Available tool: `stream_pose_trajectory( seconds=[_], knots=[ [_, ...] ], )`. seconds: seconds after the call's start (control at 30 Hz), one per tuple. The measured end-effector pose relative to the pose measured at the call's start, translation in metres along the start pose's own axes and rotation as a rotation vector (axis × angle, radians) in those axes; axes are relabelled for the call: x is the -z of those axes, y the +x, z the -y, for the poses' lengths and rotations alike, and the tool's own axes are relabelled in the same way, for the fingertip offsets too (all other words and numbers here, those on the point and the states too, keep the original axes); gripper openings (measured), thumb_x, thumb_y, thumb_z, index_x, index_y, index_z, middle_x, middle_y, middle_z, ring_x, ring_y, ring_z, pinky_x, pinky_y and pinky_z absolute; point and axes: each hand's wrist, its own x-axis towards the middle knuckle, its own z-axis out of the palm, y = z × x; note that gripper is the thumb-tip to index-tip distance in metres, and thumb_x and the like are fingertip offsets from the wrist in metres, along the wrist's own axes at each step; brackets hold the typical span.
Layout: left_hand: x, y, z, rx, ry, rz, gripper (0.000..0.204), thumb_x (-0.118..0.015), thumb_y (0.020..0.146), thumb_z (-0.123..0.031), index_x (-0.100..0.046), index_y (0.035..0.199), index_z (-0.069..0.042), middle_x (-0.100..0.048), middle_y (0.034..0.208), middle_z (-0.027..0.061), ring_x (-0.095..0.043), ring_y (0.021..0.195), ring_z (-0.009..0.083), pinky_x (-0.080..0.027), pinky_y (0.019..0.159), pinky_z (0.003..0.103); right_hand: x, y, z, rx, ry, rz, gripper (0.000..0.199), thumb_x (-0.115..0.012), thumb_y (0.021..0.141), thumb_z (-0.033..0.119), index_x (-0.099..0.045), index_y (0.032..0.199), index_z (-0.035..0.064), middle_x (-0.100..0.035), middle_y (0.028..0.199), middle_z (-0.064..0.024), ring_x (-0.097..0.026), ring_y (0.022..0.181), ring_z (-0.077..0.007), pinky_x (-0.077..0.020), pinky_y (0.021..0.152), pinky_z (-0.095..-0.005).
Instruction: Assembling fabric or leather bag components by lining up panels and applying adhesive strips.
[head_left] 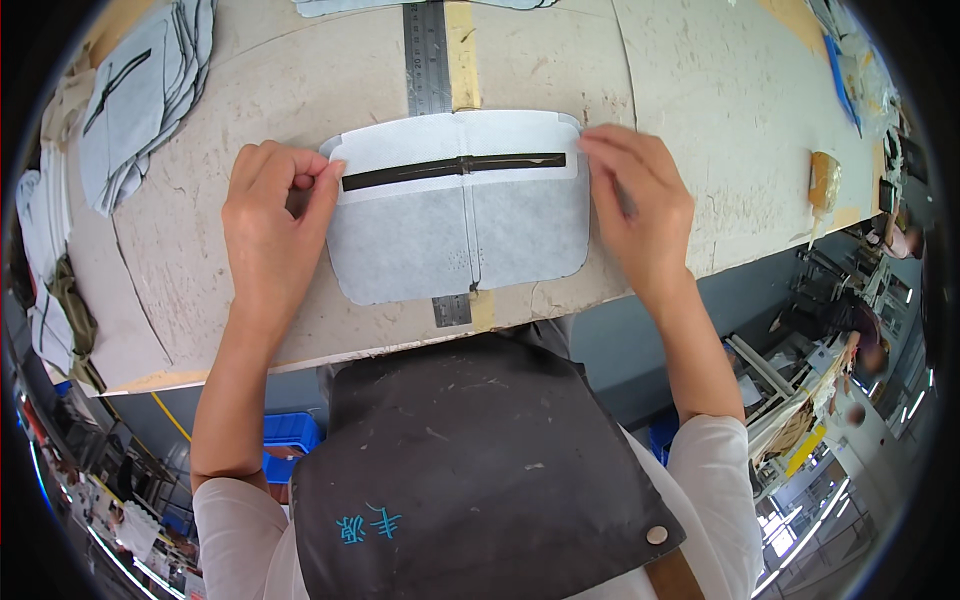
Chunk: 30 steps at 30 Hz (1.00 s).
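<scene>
In front of me lies a pale grey-blue panel point(400, 240) with rounded corners, a white band along its upper part and a seam down the middle. A long black strip point(420, 175) runs across the band. My left hand point(270, 210) pinches the panel's upper left edge between thumb and fingers. At the upper right corner, my right hand point(645, 200) has its fingertips closed on the edge, slightly blurred. Under the panel passes a steel ruler point(428, 70), showing above and below it, beside a yellow strip point(463, 55).
Stacked similar panels point(150, 110) lie at the table's left, with folded olive cloth point(70, 310) nearer. To the right are a yellowish-brown object point(825, 180) and a blue strip-like item point(842, 85). A blue bin point(290, 432) stands below the table. Other people are far right.
</scene>
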Motion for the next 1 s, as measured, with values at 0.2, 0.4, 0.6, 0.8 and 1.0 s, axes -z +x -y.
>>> stream_pose_trajectory(
  seconds=[0.2, 0.4, 0.6, 0.8, 1.0],
  knots=[
    [-0.002, 0.002, 0.0, -0.006, -0.01, -0.004, 0.013, -0.074, 0.08, 0.001, -0.061, 0.078, 0.0, -0.057, 0.075, 0.0069, -0.053, 0.07, 0.0185, -0.046, 0.057, 0.029, 0.006, -0.015, 0.001, 0.261, -0.225, 0.128, 0.036, -0.065, 0.069, -0.008, -0.069, 0.104, -0.0018, -0.063, 0.12, -0.0095, -0.06, 0.104, -0.0271, -0.0534, 0.078, -0.0327],
    [0.0, 0.0, 0.003, 0.002, 0.005, -0.002, 0.013, -0.073, 0.08, 0.001, -0.061, 0.077, -0.001, -0.056, 0.075, 0.0066, -0.053, 0.07, 0.0187, -0.046, 0.058, 0.03, 0.011, -0.013, 0.017, 0.43, -0.503, 0.301, 0.034, -0.063, 0.07, 0.001, -0.066, 0.102, -0.0114, -0.055, 0.134, -0.0175, -0.053, 0.116, -0.0285, -0.0479, 0.09, -0.0367],
    [-0.003, -0.005, 0.005, 0.151, -0.118, -0.125, 0.016, -0.077, 0.076, 0.002, -0.063, 0.082, -0.003, -0.059, 0.086, 0.0103, -0.056, 0.079, 0.0246, -0.048, 0.062, 0.032, 0.008, -0.015, 0.021, 0.501, -0.623, 0.343, 0.034, -0.062, 0.069, -0.001, -0.064, 0.1, -0.0141, -0.051, 0.136, -0.0229, -0.051, 0.117, -0.0297, -0.0473, 0.091, -0.0379],
    [0.011, -0.018, 0.024, -0.398, 0.16, -0.042, 0.029, -0.078, 0.071, 0.0, -0.071, 0.1, -0.005, -0.069, 0.106, 0.003, -0.058, 0.09, 0.0232, -0.049, 0.069, 0.033, 0.007, -0.016, 0.018, 0.505, -0.676, 0.335, 0.035, -0.062, 0.069, -0.002, -0.063, 0.101, -0.0156, -0.05, 0.137, -0.0227, -0.05, 0.118, -0.0293, -0.0464, 0.093, -0.0396],
    [0.017, -0.03, 0.016, -0.501, 0.397, 0.045, 0.034, -0.078, 0.07, -0.008, -0.072, 0.103, -0.008, -0.069, 0.117, -0.0021, -0.058, 0.095, 0.0234, -0.047, 0.076, 0.035, 0.012, -0.014, 0.023, 0.522, -0.715, 0.367, 0.032, -0.062, 0.07, -0.003, -0.063, 0.099, -0.016, -0.05, 0.137, -0.0231, -0.051, 0.117, -0.0294, -0.0467, 0.093, -0.0405]
  ],
)
